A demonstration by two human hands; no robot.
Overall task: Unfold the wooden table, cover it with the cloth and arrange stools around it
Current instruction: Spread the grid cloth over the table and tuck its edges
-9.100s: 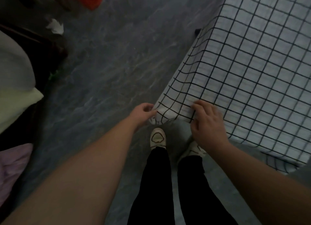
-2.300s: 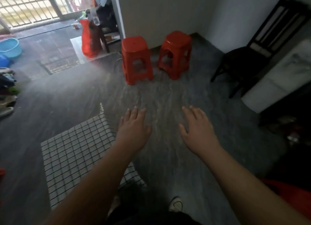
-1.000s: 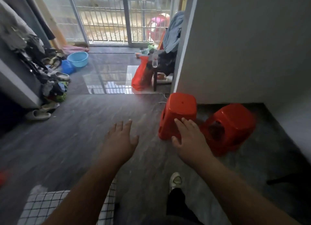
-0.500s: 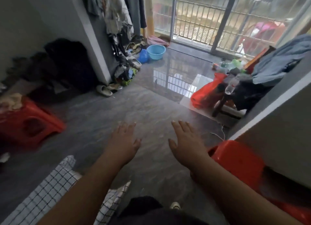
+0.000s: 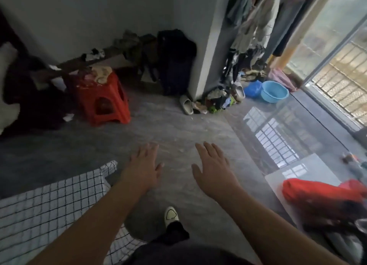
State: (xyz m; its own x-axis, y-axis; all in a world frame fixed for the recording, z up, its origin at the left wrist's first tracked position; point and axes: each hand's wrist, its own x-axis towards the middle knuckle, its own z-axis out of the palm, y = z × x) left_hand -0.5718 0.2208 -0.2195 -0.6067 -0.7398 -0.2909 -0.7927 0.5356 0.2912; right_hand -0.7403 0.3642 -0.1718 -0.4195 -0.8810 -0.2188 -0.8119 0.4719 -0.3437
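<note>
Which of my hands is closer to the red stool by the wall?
Left. The left hand hovers in front of the red stool, slightly right; the right hand is farther right.

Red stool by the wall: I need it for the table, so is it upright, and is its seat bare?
Upright on its legs, but not bare: the red stool has crumpled light cloths piled on its seat.

Stool (image 5: pixel 101 102) stands far left of basin (image 5: pixel 274 91); cloth (image 5: pixel 49 205) nearest.
</note>
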